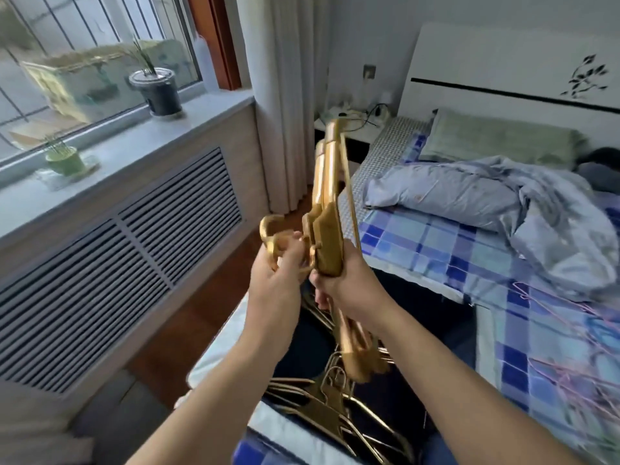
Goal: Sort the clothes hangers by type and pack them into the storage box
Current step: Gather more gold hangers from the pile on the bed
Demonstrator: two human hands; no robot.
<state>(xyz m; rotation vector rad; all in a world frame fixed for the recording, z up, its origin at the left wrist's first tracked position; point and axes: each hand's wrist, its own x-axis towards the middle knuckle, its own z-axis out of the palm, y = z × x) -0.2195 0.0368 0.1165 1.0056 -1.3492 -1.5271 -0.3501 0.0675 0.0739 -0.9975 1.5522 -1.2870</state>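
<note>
Holding: a stack of shiny gold plastic clothes hangers (pixel 330 209), raised edge-on above the dark open storage box (pixel 416 317).
Right hand (pixel 345 283): fingers wrapped round the stack's lower middle.
Left hand (pixel 275 280): fingers pinching the gold hooks (pixel 271 233).
Box: more gold hangers (pixel 328 411) inside.

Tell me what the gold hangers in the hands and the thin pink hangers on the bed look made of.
Gold hangers: flat, broad, with a metallic sheen; probably metal or gold-coated plastic, unclear through the blur.
Thin pink hangers: slender bent rods, likely coated wire.
</note>
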